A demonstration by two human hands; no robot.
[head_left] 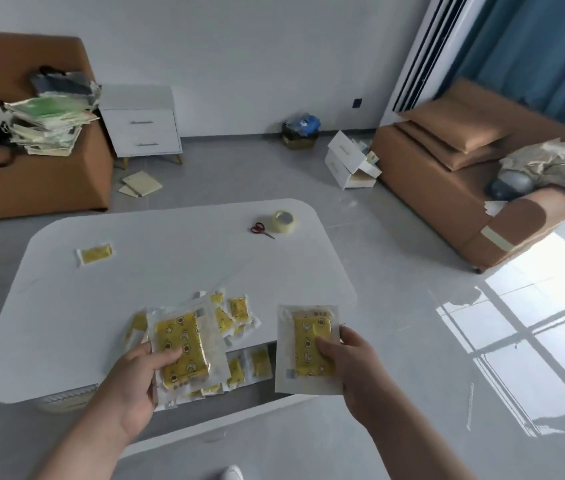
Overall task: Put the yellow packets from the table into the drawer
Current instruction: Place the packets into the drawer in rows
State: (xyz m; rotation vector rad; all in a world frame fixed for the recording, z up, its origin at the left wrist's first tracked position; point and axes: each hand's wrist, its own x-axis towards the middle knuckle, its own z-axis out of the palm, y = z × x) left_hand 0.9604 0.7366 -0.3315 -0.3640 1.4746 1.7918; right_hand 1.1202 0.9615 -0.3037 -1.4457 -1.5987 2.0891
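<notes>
My left hand grips a large yellow packet with a duck print, held over the table's near edge. My right hand holds a second large yellow packet above the open drawer. Several small yellow packets lie in a loose pile on the white table behind the left packet. One small yellow packet lies alone at the table's far left. Inside the drawer I see several more yellow packets.
Red scissors and a roll of tape sit at the table's far right. Beyond are a white nightstand, brown sofas, white boxes on the floor and a bin.
</notes>
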